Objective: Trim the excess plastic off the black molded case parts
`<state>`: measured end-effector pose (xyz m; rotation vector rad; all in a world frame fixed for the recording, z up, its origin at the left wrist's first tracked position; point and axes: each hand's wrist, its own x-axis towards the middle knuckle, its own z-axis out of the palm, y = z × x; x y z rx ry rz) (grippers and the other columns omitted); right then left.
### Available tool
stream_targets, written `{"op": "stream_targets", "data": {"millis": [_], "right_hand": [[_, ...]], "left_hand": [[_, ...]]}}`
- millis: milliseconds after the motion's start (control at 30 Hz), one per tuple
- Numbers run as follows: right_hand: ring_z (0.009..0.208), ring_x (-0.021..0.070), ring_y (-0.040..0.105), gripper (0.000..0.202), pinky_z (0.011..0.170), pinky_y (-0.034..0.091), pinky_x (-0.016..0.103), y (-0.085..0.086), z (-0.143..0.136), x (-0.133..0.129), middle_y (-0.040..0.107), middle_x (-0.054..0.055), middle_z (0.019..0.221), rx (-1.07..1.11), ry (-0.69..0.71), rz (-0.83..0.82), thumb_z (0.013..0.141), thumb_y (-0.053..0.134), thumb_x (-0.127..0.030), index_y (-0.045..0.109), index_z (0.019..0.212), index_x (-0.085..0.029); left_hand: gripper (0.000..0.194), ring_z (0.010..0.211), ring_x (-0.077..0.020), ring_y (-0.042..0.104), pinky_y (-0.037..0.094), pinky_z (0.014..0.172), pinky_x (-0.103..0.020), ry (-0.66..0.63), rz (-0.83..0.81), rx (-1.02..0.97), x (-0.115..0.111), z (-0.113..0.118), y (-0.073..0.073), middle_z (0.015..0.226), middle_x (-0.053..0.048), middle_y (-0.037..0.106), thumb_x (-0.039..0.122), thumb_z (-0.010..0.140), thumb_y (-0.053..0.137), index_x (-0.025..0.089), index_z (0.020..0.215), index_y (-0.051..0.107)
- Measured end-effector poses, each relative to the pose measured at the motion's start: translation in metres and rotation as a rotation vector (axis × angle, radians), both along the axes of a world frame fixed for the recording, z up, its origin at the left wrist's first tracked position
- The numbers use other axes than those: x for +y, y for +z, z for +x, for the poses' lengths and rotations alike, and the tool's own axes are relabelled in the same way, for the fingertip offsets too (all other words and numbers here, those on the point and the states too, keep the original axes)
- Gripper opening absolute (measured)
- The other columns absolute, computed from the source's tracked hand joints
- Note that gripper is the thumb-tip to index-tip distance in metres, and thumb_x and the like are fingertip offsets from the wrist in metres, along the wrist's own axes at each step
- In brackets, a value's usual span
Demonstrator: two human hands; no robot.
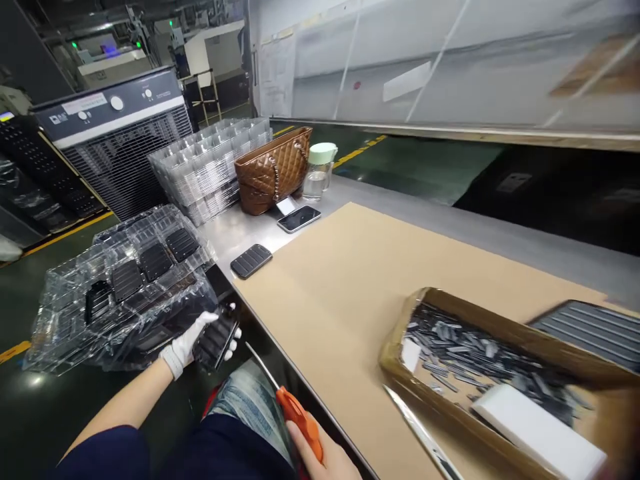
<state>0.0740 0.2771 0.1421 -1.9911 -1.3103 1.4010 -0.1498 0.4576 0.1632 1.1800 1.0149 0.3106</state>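
Observation:
My left hand (187, 343), in a white glove, grips a black ribbed plastic part (216, 341) off the table's left edge. Bare, my right hand (325, 453) is closed around an orange-handled tool (300, 417) at the bottom of the view. The tool's long, thin metal tip points up and left toward the part, apart from it; its exact kind is unclear. A similar black part (251, 261) lies on the table corner. Beyond my left hand, several more sit in a clear plastic tray (65, 293) with plastic wrap around it.
Brown paper (340, 287) covers much of the table. A cardboard box (400, 333) holds black scraps and a white block (540, 427); a metal blade (420, 430) lies beside it. At the back are a phone (299, 219), brown handbag (273, 170), jug (320, 173) and stacked clear trays (210, 167).

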Motion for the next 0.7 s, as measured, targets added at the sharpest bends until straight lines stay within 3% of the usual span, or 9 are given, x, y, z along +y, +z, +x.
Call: {"op": "stream_targets", "data": {"millis": [133,300,400,533,633,700], "right_hand": [[0.094,0.0289,0.069,0.045,0.077,0.047,0.033,0.017,-0.04,0.053,0.075,0.006,0.094,-0.122,0.293,-0.019,0.092,0.032,-0.055,0.065,0.109,-0.029],[0.092,0.0297,0.069,0.046,0.076,0.046,0.034,0.024,-0.077,0.084,0.075,0.009,0.093,-0.174,0.489,0.018,0.094,0.029,-0.051,0.065,0.106,-0.024],[0.093,0.031,0.069,0.048,0.076,0.046,0.036,0.022,-0.08,0.092,0.074,0.011,0.096,-0.2,0.491,0.01,0.095,0.028,-0.05,0.064,0.106,-0.022],[0.094,0.0291,0.068,0.05,0.076,0.046,0.034,0.012,-0.076,0.097,0.074,0.009,0.096,-0.112,0.489,-0.024,0.093,0.029,-0.054,0.065,0.109,-0.023],[0.09,0.0269,0.069,0.054,0.075,0.046,0.032,0.003,-0.07,0.098,0.074,0.007,0.086,-0.062,0.469,-0.071,0.092,0.028,-0.058,0.066,0.108,-0.024],[0.087,0.0256,0.069,0.056,0.073,0.046,0.031,0.0,-0.067,0.098,0.074,0.006,0.081,-0.036,0.478,-0.085,0.092,0.026,-0.06,0.066,0.106,-0.024]], "left_hand": [[0.067,0.074,-0.0216,0.065,0.052,0.067,-0.036,0.271,-0.211,-0.101,-0.047,-0.064,-0.036,0.093,-0.016,0.068,0.065,0.076,0.033,0.01,0.099,0.062],[0.051,0.073,-0.0209,0.066,0.053,0.075,-0.039,0.46,-0.314,-0.098,-0.053,-0.095,-0.061,0.082,-0.012,0.067,0.059,0.076,0.05,0.011,0.091,0.062],[0.049,0.08,-0.0179,0.066,0.051,0.081,-0.037,0.46,-0.26,-0.032,-0.047,-0.104,-0.064,0.092,-0.008,0.065,0.048,0.075,0.064,0.018,0.113,0.056],[0.073,0.099,-0.0208,0.062,0.044,0.094,-0.042,0.374,-0.097,0.108,-0.044,-0.112,-0.06,0.111,-0.008,0.06,0.043,0.074,0.067,0.027,0.138,0.036],[0.087,0.131,-0.0302,0.038,0.021,0.113,-0.045,0.313,0.068,0.263,-0.042,-0.117,-0.059,0.134,-0.012,0.048,0.037,0.064,0.076,0.025,0.141,0.038],[0.094,0.141,-0.0347,0.017,0.003,0.116,-0.047,0.27,0.147,0.355,-0.041,-0.119,-0.06,0.145,-0.012,0.038,0.029,0.052,0.081,0.024,0.138,0.043]]}}
